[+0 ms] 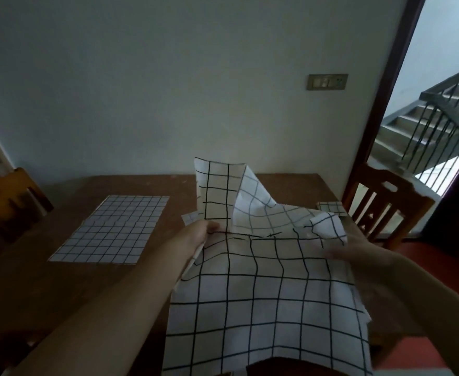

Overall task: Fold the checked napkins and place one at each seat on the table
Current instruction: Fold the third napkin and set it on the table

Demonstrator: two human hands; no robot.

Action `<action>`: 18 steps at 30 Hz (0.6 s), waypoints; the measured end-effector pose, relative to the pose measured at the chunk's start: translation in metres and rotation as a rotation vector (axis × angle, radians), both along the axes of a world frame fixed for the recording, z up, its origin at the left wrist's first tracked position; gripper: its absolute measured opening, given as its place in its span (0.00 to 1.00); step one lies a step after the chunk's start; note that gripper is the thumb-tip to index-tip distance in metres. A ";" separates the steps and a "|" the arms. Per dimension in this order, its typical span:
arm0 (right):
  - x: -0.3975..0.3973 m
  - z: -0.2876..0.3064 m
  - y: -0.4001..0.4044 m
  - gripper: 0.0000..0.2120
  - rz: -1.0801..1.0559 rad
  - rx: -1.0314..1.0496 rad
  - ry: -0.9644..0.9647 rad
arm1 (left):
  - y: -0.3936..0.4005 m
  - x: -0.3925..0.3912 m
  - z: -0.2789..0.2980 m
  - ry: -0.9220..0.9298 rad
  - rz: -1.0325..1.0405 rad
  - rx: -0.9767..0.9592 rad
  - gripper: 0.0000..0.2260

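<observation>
A white napkin with black checks (263, 294) hangs crumpled in the air over the near edge of the brown wooden table (60, 289). My left hand (198, 234) pinches its upper left part, where one corner stands up. My right hand (358, 251) grips the napkin's right edge; it is blurred. Flat on the table to the left lies a second checked napkin (111, 229), spread out. A small folded checked napkin (331, 208) sits at the far right corner, by the chair. Part of another small checked piece (189, 218) shows behind my left hand.
A wooden chair (385, 207) stands at the table's right side, and another chair (13, 202) at the left. A chair back top (290, 366) shows at the near edge. The wall runs behind the table; an open doorway with stairs (440, 118) is at the right.
</observation>
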State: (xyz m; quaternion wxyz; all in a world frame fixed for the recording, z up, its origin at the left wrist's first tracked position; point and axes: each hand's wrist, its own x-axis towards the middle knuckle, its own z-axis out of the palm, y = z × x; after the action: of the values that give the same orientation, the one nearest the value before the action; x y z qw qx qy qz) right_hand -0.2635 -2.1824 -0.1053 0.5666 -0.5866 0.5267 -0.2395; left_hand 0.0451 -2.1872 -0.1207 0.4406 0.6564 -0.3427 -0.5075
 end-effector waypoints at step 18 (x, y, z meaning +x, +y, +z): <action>-0.001 -0.023 -0.036 0.11 -0.516 0.125 -0.165 | 0.022 0.034 -0.001 -0.110 0.038 0.019 0.17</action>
State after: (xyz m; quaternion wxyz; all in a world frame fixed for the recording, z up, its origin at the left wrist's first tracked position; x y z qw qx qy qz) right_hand -0.2645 -2.2181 -0.1287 0.5629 -0.3757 0.6246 -0.3898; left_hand 0.0793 -2.1654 -0.1217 0.4245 0.6938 -0.3492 -0.4653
